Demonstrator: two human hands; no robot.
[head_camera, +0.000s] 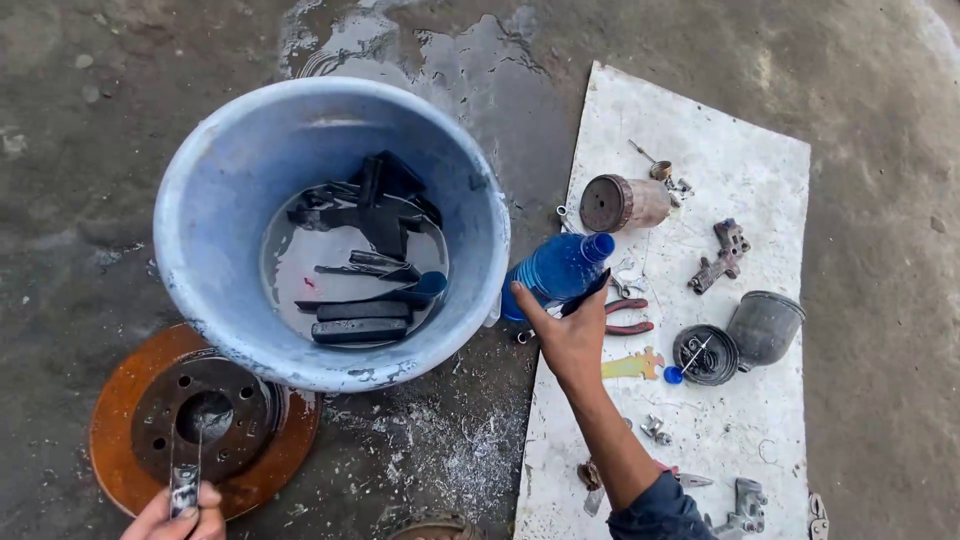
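The only package is a blue plastic bottle (553, 272) with a blue cap, lying tilted just right of the blue bucket (215, 200); no labels, signs or screens show.
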